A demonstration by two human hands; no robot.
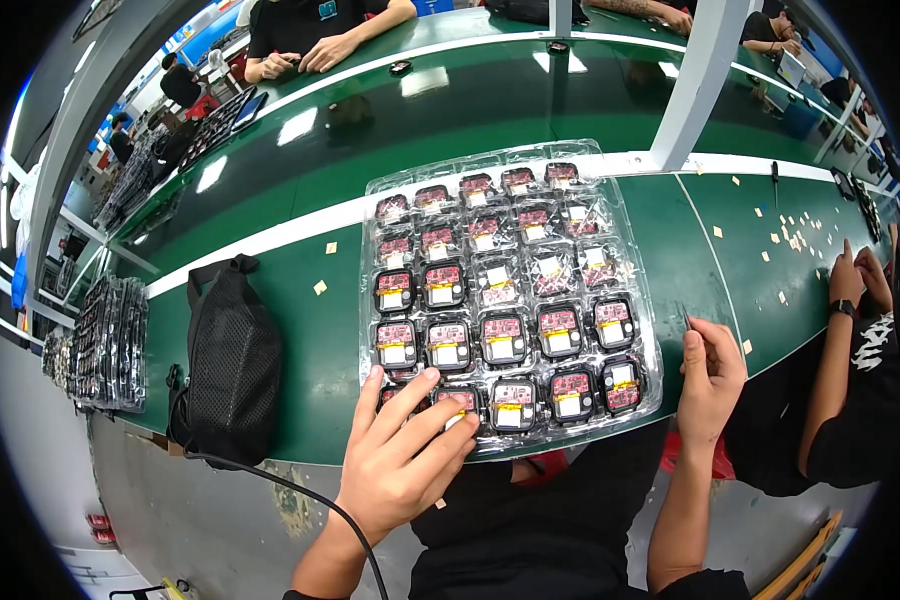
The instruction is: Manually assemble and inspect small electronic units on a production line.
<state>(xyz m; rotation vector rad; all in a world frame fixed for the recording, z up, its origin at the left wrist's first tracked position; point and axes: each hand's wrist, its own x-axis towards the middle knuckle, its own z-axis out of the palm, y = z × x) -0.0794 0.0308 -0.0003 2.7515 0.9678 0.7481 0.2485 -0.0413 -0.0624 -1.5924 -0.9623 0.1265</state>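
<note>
A clear plastic blister tray (pixel 642 300) lies on the green bench before me, its pockets filled with rows of black square watch-like cases showing red circuit boards and white and yellow parts. My left hand (pixel 400 460) rests over the tray's near left corner, fingers spread, partly covering the cases there. To the right of the tray my right hand (pixel 712 375) is closed in a pinch around a thin dark tool (pixel 687 322); only its tip shows, so its kind is unclear. The nearest case to that hand is the front right case (pixel 622 386).
A black mesh bag (pixel 232 370) with a cable stands left of the tray, near stacked clear trays (pixel 110 345). Small pale squares (pixel 790 240) lie scattered at right, beside a co-worker's hands (pixel 855 275). A white post (pixel 698 90) rises behind the tray. Another person's hands (pixel 315 58) rest across the green belt.
</note>
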